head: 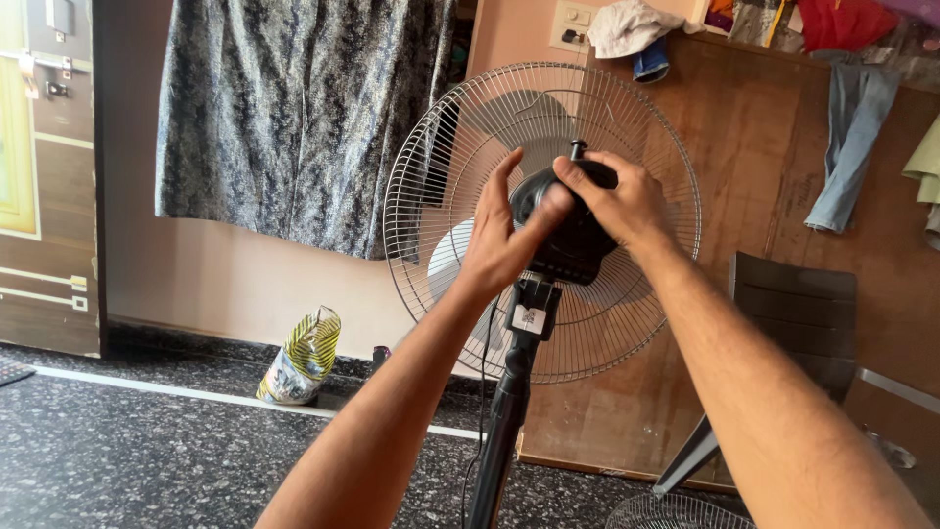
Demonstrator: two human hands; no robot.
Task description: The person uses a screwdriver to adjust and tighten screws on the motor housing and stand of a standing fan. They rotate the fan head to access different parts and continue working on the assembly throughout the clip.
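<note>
Both hands on the pedestal fan's black motor housing (568, 230), atop the stand (504, 421): left hand (499, 240) cupping its side, right hand (617, 201) gripping the top by the oscillation knob (578, 150). Head adjustment underway, apparently; steady bracing needed next.

Ahead of you a blue-grey patterned curtain (294, 118) hangs against the wall, and below it a yellow-striped sack (304, 358) sits slumped on the dark speckled floor (117, 451). To your right stands a dark chair (798, 323) before a brown wooden panel (744, 167) — jeans (847, 147) and other clothes drape over its top edge. A wall switch plate (573, 24) sits above, and a wooden door (44, 176) stands at far left.
</note>
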